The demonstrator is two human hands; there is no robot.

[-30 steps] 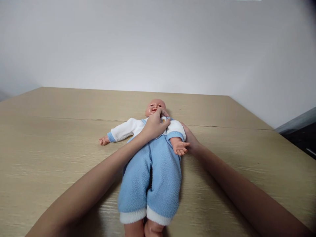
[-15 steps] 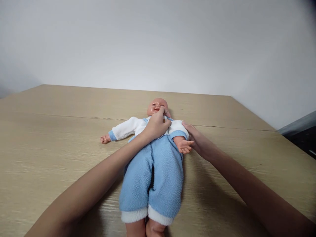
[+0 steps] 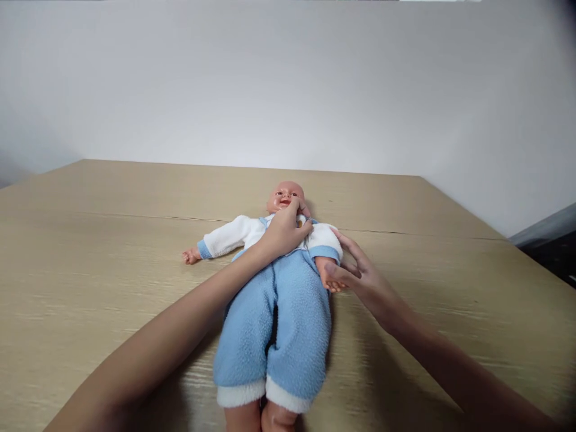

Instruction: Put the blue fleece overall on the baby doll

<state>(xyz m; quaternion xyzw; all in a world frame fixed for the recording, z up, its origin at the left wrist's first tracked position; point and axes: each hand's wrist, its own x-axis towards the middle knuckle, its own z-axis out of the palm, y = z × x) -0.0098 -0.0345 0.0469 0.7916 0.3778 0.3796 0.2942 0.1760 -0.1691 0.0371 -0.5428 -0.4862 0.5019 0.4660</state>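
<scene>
A baby doll (image 3: pixel 288 300) lies on its back on the wooden table, head at the far side. Its outfit is fleecy, with blue overalls and white sleeves cuffed in blue. My left hand (image 3: pixel 287 227) rests over the doll's upper chest, closed on it near the neck, with its index finger at the chin. On the right, my right hand (image 3: pixel 357 264) is closed around the doll's arm (image 3: pixel 324 264). Its thumb lies over the doll's wrist, and its other fingers are along the white sleeve. The doll's other arm is stretched out to the left, and its feet are beyond the lower picture edge.
The light wooden table (image 3: pixel 112 264) has a thin seam running across it behind the doll's shoulders. A plain pale wall (image 3: pixel 270 84) stands behind the table. Something dark (image 3: pixel 551 258) is beyond the table's right edge.
My right hand's thumb has come over the doll's wrist, and the doll's hand has tipped downward. My left hand keeps its place on the chest. The view has shifted slightly.
</scene>
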